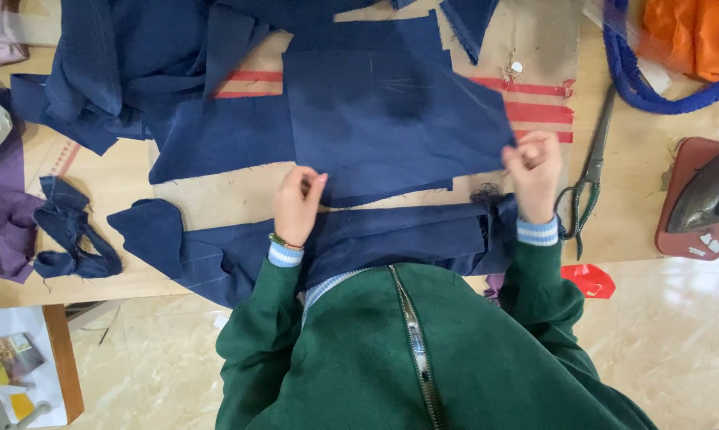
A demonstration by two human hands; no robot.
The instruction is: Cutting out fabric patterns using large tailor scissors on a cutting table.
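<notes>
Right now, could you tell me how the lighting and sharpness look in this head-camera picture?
Head view: even, soft light with only faint shadows; mild sheen on the pale floor; the right hand looks slightly blurred, the left hand sharper; the navy fabric panel is dark but its edges and chalk lines read clearly.

Two hands, left hand (297,203) and right hand (532,169); one pair of scissors (589,177); one iron (711,193); one red rest (688,232); several navy fabric pieces (391,119); one orange cloth (694,32).

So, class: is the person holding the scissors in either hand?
No: the scissors lie on the table beside the right hand, while both it and the left hand grip the navy fabric piece.
</notes>
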